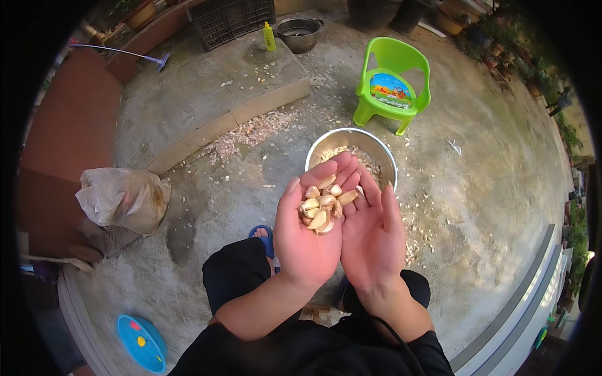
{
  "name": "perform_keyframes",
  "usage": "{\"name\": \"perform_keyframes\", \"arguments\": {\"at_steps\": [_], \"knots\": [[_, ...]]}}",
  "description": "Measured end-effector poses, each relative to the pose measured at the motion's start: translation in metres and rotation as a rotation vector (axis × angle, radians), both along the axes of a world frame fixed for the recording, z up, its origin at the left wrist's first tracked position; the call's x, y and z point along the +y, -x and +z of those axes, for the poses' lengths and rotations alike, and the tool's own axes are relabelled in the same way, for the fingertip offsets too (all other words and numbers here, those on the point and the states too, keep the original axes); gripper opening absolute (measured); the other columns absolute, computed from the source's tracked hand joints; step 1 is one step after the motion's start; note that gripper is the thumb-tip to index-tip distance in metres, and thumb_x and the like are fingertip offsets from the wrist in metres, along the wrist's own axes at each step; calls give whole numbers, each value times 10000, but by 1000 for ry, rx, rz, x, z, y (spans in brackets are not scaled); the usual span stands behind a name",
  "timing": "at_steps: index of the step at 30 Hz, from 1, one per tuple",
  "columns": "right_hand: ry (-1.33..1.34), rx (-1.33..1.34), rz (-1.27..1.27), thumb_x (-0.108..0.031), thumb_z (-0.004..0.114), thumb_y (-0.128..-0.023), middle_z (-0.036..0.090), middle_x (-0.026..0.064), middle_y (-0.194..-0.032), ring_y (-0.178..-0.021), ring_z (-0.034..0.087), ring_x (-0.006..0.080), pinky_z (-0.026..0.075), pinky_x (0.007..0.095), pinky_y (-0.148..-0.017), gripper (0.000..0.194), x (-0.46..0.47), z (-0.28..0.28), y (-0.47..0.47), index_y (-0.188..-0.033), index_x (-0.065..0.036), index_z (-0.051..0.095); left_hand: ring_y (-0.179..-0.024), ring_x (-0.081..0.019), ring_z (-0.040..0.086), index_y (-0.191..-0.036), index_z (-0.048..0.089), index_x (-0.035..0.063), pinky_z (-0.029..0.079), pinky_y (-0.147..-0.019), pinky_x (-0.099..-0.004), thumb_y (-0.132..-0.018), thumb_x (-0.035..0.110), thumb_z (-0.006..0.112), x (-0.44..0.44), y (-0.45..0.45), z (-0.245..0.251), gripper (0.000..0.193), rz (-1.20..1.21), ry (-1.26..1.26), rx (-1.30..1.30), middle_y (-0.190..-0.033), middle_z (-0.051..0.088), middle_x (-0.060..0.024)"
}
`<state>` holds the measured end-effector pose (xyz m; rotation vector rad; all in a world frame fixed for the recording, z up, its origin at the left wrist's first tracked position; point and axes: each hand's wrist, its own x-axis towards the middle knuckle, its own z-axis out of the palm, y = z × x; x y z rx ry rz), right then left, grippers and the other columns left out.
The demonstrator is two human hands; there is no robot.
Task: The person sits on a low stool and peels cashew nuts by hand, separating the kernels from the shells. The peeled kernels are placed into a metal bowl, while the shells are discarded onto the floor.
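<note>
Side by side, my left hand (pixel 308 239) and my right hand (pixel 374 235) are cupped with the palms up. A small heap of garlic cloves (pixel 324 204) rests mostly in my left palm and on its fingers, with a few reaching the seam between the hands. The cloves are pale yellow, some with bits of skin. My right palm is mostly bare. Just beyond my fingertips a round stainless steel basin (pixel 386 157) stands on the ground, holding many more cloves; my fingers hide part of it.
A green plastic child's chair (pixel 392 87) stands past the basin. Garlic skins (pixel 249 134) lie along a low concrete step (pixel 273 99). A metal pot (pixel 297 40), a yellow bottle (pixel 269 37) and a black crate (pixel 230 21) are farther back. At left are a plastic sack (pixel 124 197) and a blue basin (pixel 141 343).
</note>
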<state>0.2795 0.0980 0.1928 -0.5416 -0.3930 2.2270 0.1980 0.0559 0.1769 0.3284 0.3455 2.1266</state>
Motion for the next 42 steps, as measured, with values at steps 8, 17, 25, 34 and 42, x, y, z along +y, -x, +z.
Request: {"name": "perform_keyframes", "arguments": {"at_steps": [8,17,25,34,42], "knots": [[250,15,33,-310,287,-1101,550,177,-1389,-1356,481,332,367,464,-1170,448,-12,20,-9,-1364,-22,509,-1454,-406,345,-1387,503,-68,196,-1220,-509,-1075,429,185,-12,-11,10,668,408,36,1104,-1471,480,-257],[-315,19,-129,-355,305,-1087,563,214,-1362,-1331,504,374,375,494,-1154,486,-9,-4,-16,-1347,-1,512,-1459,-299,358,-1452,438,-6,282,-1205,-428,-1071,364,254,-4,-25,15,562,-65,255,-50,-1547,410,-180],[-1003,-166,-257,-599,230,-1054,423,249,-1528,-1500,273,381,215,501,-1219,728,-11,-15,-9,-1513,-45,342,-1308,-243,513,-1359,535,23,367,-1142,-394,-1083,299,325,-6,-15,-12,443,-377,21,-514,-1390,566,-117],[-855,-217,-505,-438,365,-1081,324,229,-1583,-1476,320,326,220,486,-1234,514,-8,-26,-1,-1405,-50,454,-1354,-309,499,-1227,580,19,347,-1194,-464,-1061,222,373,6,-10,-34,334,-362,18,-614,-1355,591,-172],[-996,-703,-306,-52,515,-1020,626,113,-1165,-1053,593,161,474,305,-930,238,21,-48,-26,-1242,14,568,-1429,-328,413,-1253,579,0,312,-1211,-494,-1067,199,341,9,4,-37,362,-304,27,-594,-1439,528,-177]]}}
